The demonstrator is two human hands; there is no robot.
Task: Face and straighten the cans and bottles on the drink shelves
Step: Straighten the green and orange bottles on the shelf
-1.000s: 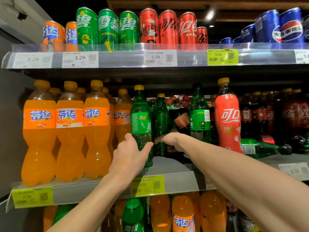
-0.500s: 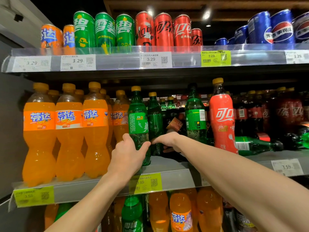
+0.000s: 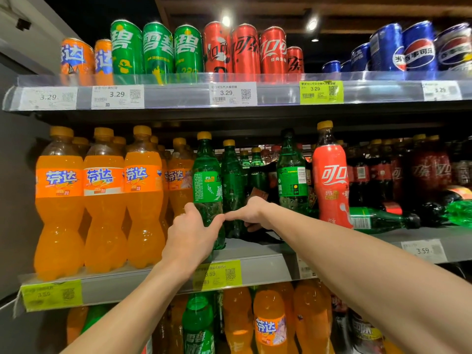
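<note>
1. The front green bottle (image 3: 208,190) stood upright at the lip of the middle shelf (image 3: 258,261), straight ahead of the left hand (image 3: 191,235), its long axis vertical. Its label showed mostly small print, so it probably needed a twist to face out.
2. The left hand gripped that bottle low on its body, thumb on one side and fingers wrapped round the other.
3. The right hand (image 3: 251,213) reached just past it into the darker gap behind, beside a second green bottle (image 3: 232,185). Its fingers curled out of sight, so I could not tell whether they held anything.
4. The left hand was plainly the nearer one for turning the front bottle.
5. To the right, another green bottle (image 3: 378,221) lay on its side beside a tall red bottle (image 3: 330,180); it looked due for righting.
6. Orange bottles (image 3: 102,200) lined the left of the shelf, cans (image 3: 189,51) stood above, and more bottles sat below.
</note>
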